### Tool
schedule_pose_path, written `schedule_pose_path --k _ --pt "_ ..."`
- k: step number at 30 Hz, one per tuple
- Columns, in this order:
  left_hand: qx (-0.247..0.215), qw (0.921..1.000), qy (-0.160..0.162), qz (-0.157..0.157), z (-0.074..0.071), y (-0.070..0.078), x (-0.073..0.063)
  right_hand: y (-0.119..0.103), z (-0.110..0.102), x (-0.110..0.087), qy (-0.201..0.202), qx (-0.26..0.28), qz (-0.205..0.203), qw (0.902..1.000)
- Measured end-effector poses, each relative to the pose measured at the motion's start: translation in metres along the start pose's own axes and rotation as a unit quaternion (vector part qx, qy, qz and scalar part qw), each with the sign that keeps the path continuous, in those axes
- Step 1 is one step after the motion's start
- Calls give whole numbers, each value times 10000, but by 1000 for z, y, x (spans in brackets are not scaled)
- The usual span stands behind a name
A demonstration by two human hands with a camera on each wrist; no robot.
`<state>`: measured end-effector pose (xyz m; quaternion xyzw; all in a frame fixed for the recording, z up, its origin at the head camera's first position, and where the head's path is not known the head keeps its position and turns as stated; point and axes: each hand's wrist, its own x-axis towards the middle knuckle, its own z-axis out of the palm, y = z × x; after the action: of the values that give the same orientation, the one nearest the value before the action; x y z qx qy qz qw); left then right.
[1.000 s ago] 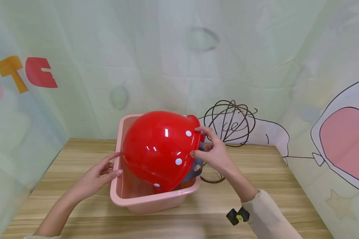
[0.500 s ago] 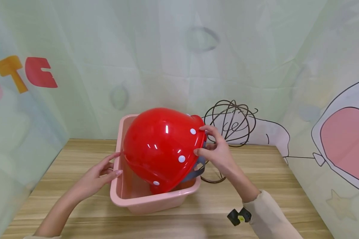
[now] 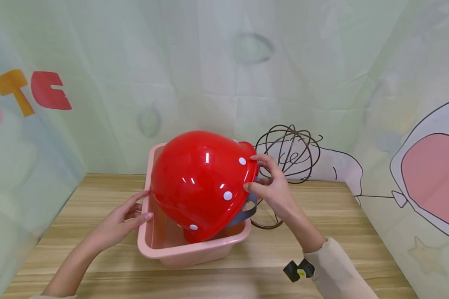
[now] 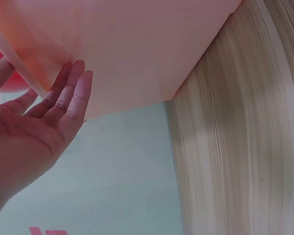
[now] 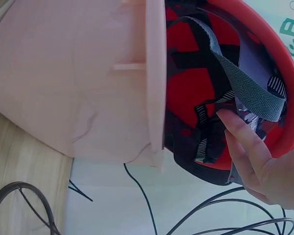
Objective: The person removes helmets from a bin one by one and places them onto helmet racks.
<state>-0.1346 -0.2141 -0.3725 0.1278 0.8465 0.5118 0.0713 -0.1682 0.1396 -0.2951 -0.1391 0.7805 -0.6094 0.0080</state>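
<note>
Grips red helmet (image 3: 202,178) by its right-hand rim with right hand (image 3: 275,189), with thumb and a fingertip on outer shell and other fingers tucked into the hollow by grey strap (image 5: 255,93). Pinches left rim of pink bin (image 3: 187,253) with left hand (image 3: 117,224), thumb at the edge, other fingers lightly bent against outer wall. As for the helmet: lies tilted in the bin's mouth, with low edge down inside by the near wall and dome well above the rim; touching bin floor or not, cannot tell. Lies directly left of right hand, in contact with it, so clearly nearer that one; comes close to left fingertips across the bin wall, contact unclear. Turns crown up and left toward left hand, hollow toward right palm. Looks almost round from above, so hard to call a long axis; runs its rim line slantwise, from near wall up and away to far right. Probably hinges on that slant and on which side the hollow faces. Just beyond right hand, at bin's right: dark wire stand (image 3: 288,154) on wooden table (image 3: 321,216), apart from helmet.
</note>
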Motion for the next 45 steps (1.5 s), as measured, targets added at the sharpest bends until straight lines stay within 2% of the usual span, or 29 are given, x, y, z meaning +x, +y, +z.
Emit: schedule_pose_path --k 10,18,30,40,45 --pt "107 9999 23 88 -1 -1 0 -15 -3 3 206 648 -195 9975" --pt "157 9999 11 50 -3 -3 1 -36 -10 10 239 1437 -453 9883" --pt "149 9997 6 190 -1 -3 3 -60 -40 14 613 2331 -1341 9612" --pt "90 9996 27 248 0 -4 2 -56 -74 6 639 3074 -1935 9295" --pt "56 9997 18 246 2 -6 1 -52 -90 1 858 3075 -2134 9233"
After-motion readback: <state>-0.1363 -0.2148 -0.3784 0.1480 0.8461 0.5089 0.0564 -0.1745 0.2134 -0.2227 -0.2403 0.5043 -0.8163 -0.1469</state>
